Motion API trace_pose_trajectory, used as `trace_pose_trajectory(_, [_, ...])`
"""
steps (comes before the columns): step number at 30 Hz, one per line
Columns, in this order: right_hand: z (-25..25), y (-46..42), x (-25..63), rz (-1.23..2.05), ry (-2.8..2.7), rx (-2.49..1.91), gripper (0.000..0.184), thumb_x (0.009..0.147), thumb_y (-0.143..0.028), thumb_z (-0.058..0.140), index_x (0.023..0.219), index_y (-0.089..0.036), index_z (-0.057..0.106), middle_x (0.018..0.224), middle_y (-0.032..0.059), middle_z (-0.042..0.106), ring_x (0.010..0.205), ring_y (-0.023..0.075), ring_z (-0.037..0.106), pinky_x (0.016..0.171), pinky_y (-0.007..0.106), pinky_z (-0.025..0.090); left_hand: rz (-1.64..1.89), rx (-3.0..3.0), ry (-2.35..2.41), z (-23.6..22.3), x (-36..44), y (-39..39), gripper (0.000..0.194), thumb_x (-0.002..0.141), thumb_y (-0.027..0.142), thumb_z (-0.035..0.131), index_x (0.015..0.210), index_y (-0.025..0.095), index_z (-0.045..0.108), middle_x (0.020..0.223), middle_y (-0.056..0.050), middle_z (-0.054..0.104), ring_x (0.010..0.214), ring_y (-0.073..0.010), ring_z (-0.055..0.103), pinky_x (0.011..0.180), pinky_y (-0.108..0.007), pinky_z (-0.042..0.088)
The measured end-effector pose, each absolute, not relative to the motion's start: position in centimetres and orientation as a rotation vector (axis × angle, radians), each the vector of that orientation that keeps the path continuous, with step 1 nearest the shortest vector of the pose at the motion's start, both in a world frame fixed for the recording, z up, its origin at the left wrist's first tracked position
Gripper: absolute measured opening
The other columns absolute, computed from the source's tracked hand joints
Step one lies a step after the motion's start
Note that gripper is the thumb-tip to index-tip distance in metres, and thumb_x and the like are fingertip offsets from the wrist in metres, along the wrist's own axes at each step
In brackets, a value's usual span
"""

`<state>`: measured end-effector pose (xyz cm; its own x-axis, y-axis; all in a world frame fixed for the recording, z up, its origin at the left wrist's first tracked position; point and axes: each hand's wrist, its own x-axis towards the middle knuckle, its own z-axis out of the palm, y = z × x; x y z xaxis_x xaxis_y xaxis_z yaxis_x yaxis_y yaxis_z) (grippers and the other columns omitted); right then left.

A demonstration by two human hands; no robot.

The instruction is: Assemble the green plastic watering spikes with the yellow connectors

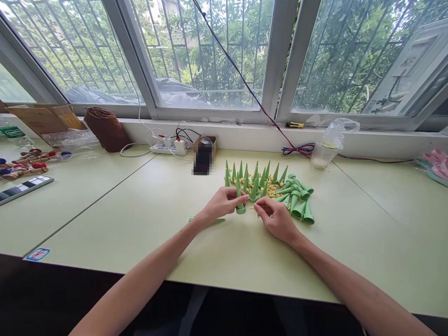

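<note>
My left hand [222, 203] is closed on a green plastic cone spike [241, 210], held upright with its wide collar down. Opposite it, my right hand [278, 219] pinches a small pale yellow piece [252, 207] whose shape is too small to make out. Just beyond my hands, several green cones [256, 171] stand point up, with small yellow parts [271, 188] scattered among them. A heap of green cones [297, 208] lies on its side to the right. Another green piece [220, 220] lies partly hidden behind my left wrist.
The pale green table [133, 228] runs along a windowsill. At its back are a power strip [164, 149], a small box [212, 141], a coiled cable [299, 149] and a plastic cup [322, 156]. Wooden toys [24, 170] and a brown bag [106, 129] are at left.
</note>
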<state>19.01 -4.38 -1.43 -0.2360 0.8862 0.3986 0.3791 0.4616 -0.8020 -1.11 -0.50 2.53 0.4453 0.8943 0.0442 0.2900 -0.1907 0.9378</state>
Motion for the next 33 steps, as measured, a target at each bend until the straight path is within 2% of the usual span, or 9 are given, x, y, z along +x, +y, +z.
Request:
trace_pose_trajectory(4, [-1.43,-4.29,19.00,0.709,-1.815,-1.080,0.022,0.094,-0.035,0.051,0.081,-0.019,0.058,0.063,-0.0021,0.054,0.052,0.0117,0.044,0.051,0.024,0.034,0.729,1.774,0.931,2.36,-1.43,-0.31,0.032,0.087,0.045,0.062,0.094,0.014,0.068,0.060,0.001,0.059,0.051,-0.0100,0.054,0.054,-0.024,0.047])
trace_pose_trajectory(7, [-1.49,-4.25,19.00,0.706,-1.812,-1.088,0.022,0.094,-0.035,0.051,0.081,-0.019,0.058,0.063,-0.0020,0.054,0.052,0.0118,0.045,0.051,0.025,0.035,0.695,1.772,0.904,2.24,-1.59,-0.14,0.031,0.086,0.042,0.064,0.097,0.014,0.066,0.064,-0.002,0.064,0.056,-0.0131,0.061,0.057,-0.026,0.051])
trace_pose_trajectory(14, [-1.55,-4.32,19.05,0.697,-1.821,-1.105,0.021,0.095,-0.035,0.051,0.083,-0.019,0.058,0.064,-0.0014,0.056,0.053,0.0125,0.047,0.052,0.025,0.036,0.722,1.882,1.011,2.47,-1.43,-0.41,0.029,0.083,0.040,0.066,0.075,0.013,0.065,0.058,-0.001,0.060,0.053,-0.0117,0.057,0.052,-0.023,0.044])
trace_pose_trajectory(18, [-1.55,-4.28,19.03,0.695,-1.820,-1.109,0.022,0.095,-0.037,0.050,0.084,-0.020,0.058,0.066,-0.0005,0.058,0.053,0.0131,0.049,0.052,0.026,0.037,0.757,2.012,1.110,2.29,-1.07,-0.74,0.032,0.082,0.039,0.066,0.063,0.015,0.056,0.054,0.001,0.056,0.051,-0.0105,0.050,0.048,-0.022,0.037])
trace_pose_trajectory(20, [-1.57,-4.23,19.05,0.689,-1.818,-1.114,0.022,0.095,-0.037,0.050,0.084,-0.020,0.058,0.067,-0.0001,0.058,0.054,0.0135,0.050,0.052,0.026,0.038,0.765,2.096,1.129,2.05,-0.95,-0.76,0.034,0.081,0.038,0.067,0.060,0.016,0.052,0.055,0.002,0.055,0.052,-0.0104,0.049,0.050,-0.022,0.037])
trace_pose_trajectory(28, [-1.52,-4.16,19.17,0.690,-1.820,-1.144,0.020,0.094,-0.035,0.050,0.084,-0.020,0.059,0.072,0.0010,0.063,0.059,0.0144,0.055,0.055,0.026,0.040,0.642,2.127,1.028,1.81,-1.06,-0.77,0.018,0.084,0.028,0.060,0.070,0.017,0.058,0.071,0.000,0.060,0.063,-0.0135,0.059,0.062,-0.026,0.045])
trace_pose_trajectory(33, [-1.48,-4.20,19.15,0.714,-1.804,-1.118,0.025,0.095,-0.037,0.049,0.083,-0.019,0.060,0.071,0.0011,0.063,0.055,0.0130,0.051,0.053,0.025,0.039,0.646,2.157,1.038,1.70,-1.07,-0.75,0.025,0.086,0.032,0.057,0.067,0.017,0.052,0.069,0.000,0.057,0.063,-0.0134,0.056,0.059,-0.025,0.042])
